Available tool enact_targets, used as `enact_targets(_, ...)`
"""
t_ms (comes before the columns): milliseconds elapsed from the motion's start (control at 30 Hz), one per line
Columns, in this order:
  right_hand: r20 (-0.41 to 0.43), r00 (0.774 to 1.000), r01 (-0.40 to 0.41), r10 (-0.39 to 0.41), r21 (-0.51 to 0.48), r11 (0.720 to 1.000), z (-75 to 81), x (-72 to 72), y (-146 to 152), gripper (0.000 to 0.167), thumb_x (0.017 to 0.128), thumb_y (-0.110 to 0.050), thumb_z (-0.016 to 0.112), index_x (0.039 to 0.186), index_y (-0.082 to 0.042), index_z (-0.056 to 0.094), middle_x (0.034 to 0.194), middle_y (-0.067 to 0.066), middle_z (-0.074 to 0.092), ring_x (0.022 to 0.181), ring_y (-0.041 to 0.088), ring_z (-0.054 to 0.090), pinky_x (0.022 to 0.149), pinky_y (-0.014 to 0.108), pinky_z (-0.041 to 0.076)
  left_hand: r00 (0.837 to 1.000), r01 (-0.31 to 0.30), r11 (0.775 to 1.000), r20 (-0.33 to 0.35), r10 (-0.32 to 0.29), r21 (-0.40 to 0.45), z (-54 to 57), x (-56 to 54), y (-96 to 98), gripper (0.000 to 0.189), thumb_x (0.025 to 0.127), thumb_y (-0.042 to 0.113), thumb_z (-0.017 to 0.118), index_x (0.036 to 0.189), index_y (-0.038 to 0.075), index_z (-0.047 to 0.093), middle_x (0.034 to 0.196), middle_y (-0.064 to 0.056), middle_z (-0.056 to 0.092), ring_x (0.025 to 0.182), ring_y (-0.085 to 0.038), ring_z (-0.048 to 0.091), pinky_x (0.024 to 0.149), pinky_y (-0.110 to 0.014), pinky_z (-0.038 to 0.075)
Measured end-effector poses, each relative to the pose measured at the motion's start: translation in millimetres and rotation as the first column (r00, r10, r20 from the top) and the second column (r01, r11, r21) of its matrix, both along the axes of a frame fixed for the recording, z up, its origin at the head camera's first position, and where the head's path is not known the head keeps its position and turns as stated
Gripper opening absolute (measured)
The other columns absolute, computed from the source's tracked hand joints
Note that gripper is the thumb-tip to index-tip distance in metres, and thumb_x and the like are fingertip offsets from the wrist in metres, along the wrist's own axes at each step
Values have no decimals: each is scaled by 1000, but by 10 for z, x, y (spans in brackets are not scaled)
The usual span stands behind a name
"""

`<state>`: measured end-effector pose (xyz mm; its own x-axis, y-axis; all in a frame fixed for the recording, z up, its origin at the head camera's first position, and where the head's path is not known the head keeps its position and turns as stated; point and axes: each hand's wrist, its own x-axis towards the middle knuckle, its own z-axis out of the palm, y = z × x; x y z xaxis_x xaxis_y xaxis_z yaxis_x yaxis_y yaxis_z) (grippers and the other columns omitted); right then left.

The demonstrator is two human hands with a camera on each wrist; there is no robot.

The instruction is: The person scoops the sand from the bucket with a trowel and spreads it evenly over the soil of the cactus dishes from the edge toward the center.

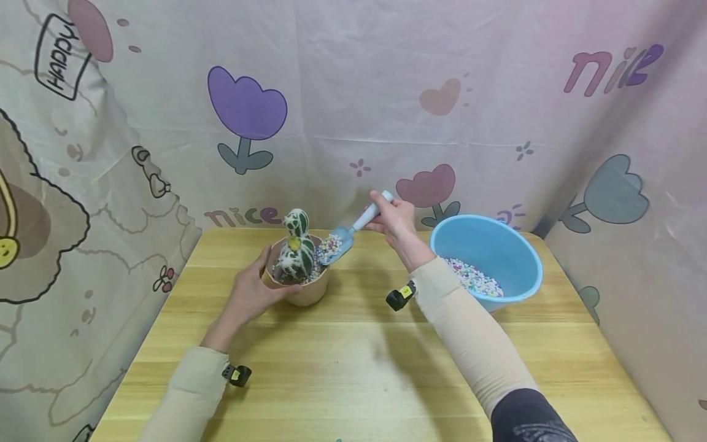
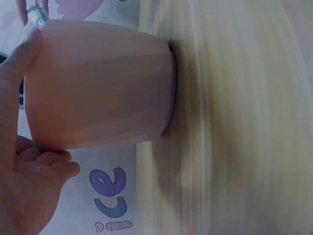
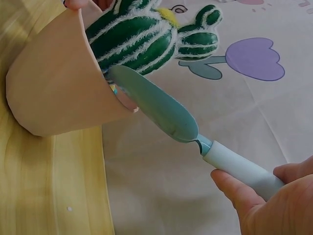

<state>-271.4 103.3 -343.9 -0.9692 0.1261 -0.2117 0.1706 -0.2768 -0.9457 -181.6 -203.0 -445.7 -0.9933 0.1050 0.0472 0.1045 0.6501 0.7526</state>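
Note:
In the head view a peach-coloured flower pot (image 1: 307,296) stands on the table, with a green, white-fringed cactus (image 1: 296,255) inside it among small pebbles. My left hand (image 1: 255,288) grips the pot's rim from the left, thumb at the near side. My right hand (image 1: 396,220) holds a small blue garden trowel (image 1: 345,236) by its pale handle. Colourful pebbles (image 1: 330,245) lie on the blade, whose tip reaches over the pot's right rim. From the right wrist view, the trowel (image 3: 161,107) slants down into the pot (image 3: 58,83) beside the cactus (image 3: 139,41).
A blue basin (image 1: 516,264) with multicoloured pebbles (image 1: 472,277) in it stands at the table's right, beside my right forearm. The wooden table (image 1: 331,368) ends at the back against a printed cloth (image 1: 342,92). One tiny pale pebble (image 3: 69,208) lies on the wood near the pot.

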Motion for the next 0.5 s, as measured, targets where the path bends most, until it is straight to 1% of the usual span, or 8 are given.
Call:
enact_targets(167, -4, 1000, -4, 4, -3, 1000, 4, -1, 8, 43, 103, -23, 70, 130, 10, 65, 83, 11, 72, 71, 19, 77, 83, 44, 67, 999, -30, 1000, -32, 31, 4, -43, 22, 56, 131, 76, 64, 88, 170, 10, 13, 171, -25, 28, 155, -49, 33, 124, -67, 34)
enact_targets(333, -5, 1000, 0, 0, 0, 1000, 16, 1, 9, 43, 103, -24, 71, 128, 10, 65, 82, 10, 72, 74, 21, 79, 82, 43, 68, 995, -72, 997, -73, 74, 31, -85, 43, 134, 132, 75, 63, 90, 169, 8, 15, 170, -24, 31, 154, -48, 35, 125, -67, 33)
enact_targets(433, -6, 1000, -1, 1, 3, 1000, 25, 5, 8, 43, 103, -24, 71, 128, 10, 65, 82, 10, 73, 73, 21, 79, 81, 43, 68, 991, -99, 994, -83, 102, 40, -101, 60, 176, 134, 74, 63, 90, 169, 7, 15, 169, -25, 31, 154, -48, 36, 125, -66, 34)
enact_targets(500, -8, 1000, -3, 3, 6, 1000, 30, 6, 6, 43, 103, -24, 71, 128, 10, 65, 81, 10, 72, 70, 18, 77, 80, 43, 68, 990, -113, 993, -83, 116, 41, -103, 70, 195, 135, 73, 63, 90, 169, 7, 14, 169, -26, 31, 154, -48, 36, 125, -66, 34)
